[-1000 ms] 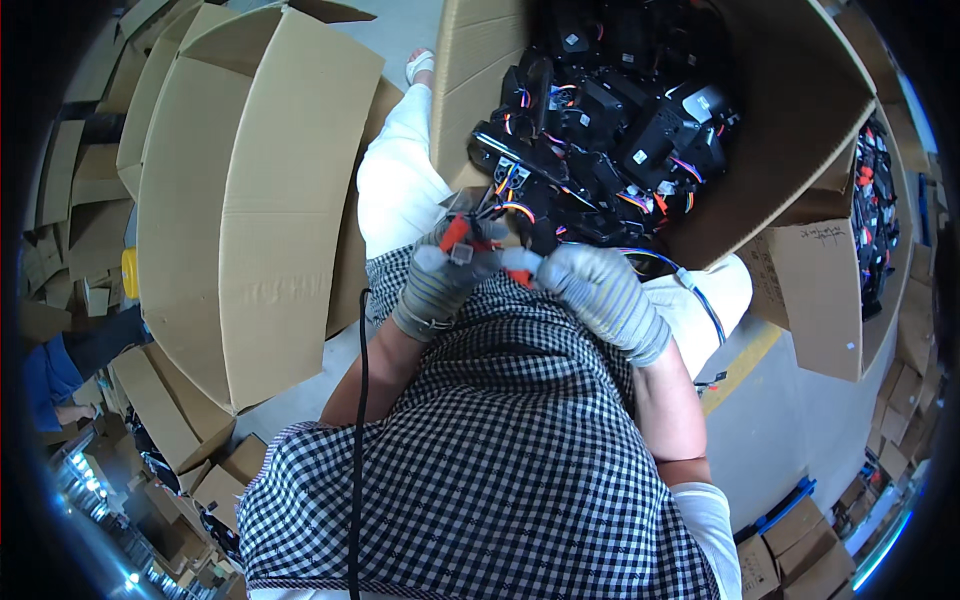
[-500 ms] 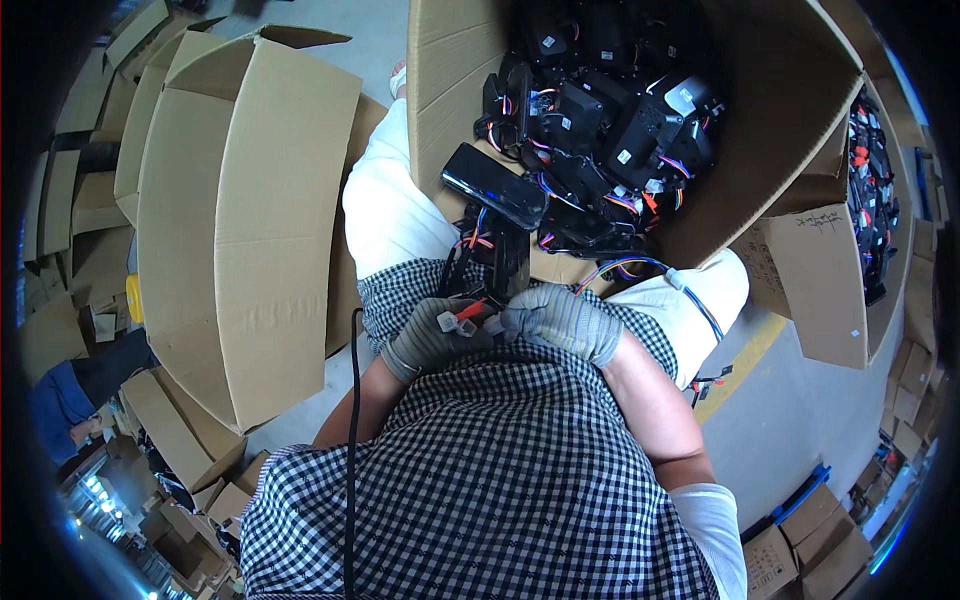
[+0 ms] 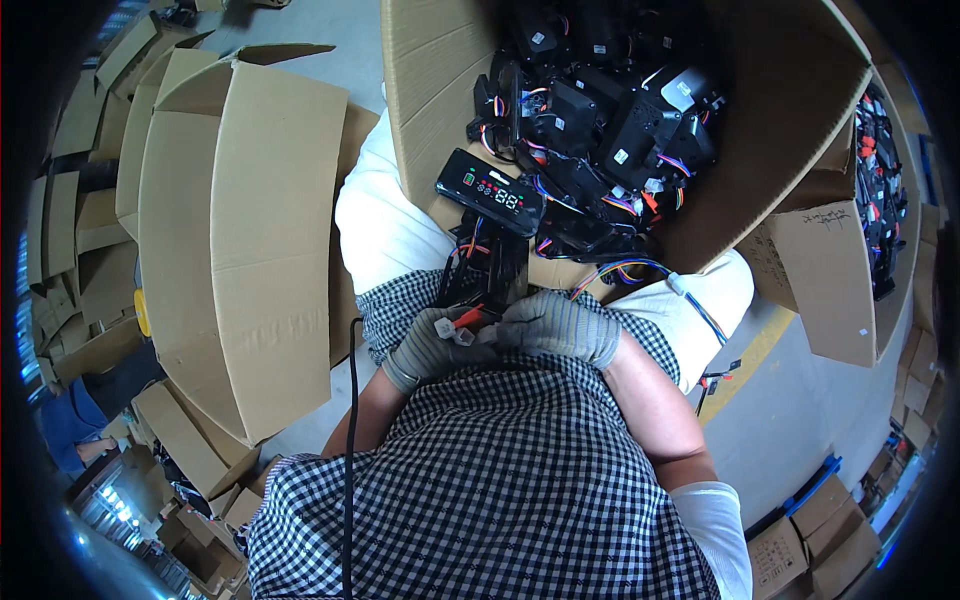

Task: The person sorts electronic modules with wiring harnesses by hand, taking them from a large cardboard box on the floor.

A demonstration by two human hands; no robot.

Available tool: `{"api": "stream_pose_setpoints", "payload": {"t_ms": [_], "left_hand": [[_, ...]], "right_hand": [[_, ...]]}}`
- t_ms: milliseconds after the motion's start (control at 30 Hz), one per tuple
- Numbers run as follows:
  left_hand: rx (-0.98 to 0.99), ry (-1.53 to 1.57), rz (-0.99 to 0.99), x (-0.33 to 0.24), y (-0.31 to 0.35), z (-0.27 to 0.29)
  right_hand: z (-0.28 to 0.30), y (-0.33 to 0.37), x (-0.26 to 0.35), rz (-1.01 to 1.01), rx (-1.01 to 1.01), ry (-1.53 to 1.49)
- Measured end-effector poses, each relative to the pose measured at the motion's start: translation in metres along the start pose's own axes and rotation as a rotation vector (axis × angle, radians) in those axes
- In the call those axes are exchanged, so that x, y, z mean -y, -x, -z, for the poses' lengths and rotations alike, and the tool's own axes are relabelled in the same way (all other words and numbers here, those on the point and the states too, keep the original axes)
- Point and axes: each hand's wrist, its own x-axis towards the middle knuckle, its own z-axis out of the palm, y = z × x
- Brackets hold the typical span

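Note:
My gloved left hand (image 3: 420, 352) is closed round a cluster of white wire connectors (image 3: 445, 327), with a red connector (image 3: 469, 317) among them. Facing it, my gloved right hand (image 3: 562, 327) pinches a white connector against that cluster; its wires are mostly hidden by the fingers. Just beyond the hands, a black display panel (image 3: 490, 192) lies tilted on the carton's lower edge, its digits and small coloured marks lit. Wires run down from it toward my hands. Past my right hand arcs a multicoloured cable (image 3: 640, 264) with a white connector.
A large open carton (image 3: 435, 85) in front of me holds many black wired units (image 3: 615, 125). Another carton (image 3: 820, 265) of wired parts stands at the right. Tall empty cartons (image 3: 275, 250) stand at the left. A black cord (image 3: 351, 450) hangs over my checked apron.
The display panel, dark before, now shows lit digits and coloured marks. My hands stay nearly in place, while the whole view has shifted slightly.

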Motion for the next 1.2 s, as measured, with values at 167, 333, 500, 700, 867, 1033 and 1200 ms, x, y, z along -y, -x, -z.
{"api": "stream_pose_setpoints", "payload": {"t_ms": [167,333,500,700,867,1033,1200], "left_hand": [[0.226,0.253,0.073,0.001,-0.026,0.023],[0.271,0.288,0.238,0.0,-0.017,0.012],[0.255,0.361,0.364,-0.004,-0.003,0.003],[0.099,0.463,0.384,-0.004,-0.007,0.005],[0.176,0.273,0.314,-0.004,-0.012,0.012],[0.199,0.371,0.445,-0.004,-0.013,0.01],[0.095,0.19,0.295,-0.008,-0.012,0.001]], "right_hand": [[0.034,0.02,-0.019,-0.016,-0.422,-0.473],[0.139,0.022,-0.06,0.036,-1.311,-0.979],[0.187,0.002,-0.066,0.248,-1.682,-1.533],[0.169,0.004,-0.108,0.638,-1.603,-1.217],[0.11,0.002,-0.085,0.725,-1.16,-1.208],[0.098,-0.006,-0.045,0.546,-1.171,-1.214],[0.139,0.01,-0.04,0.59,-1.163,-1.193]]}}
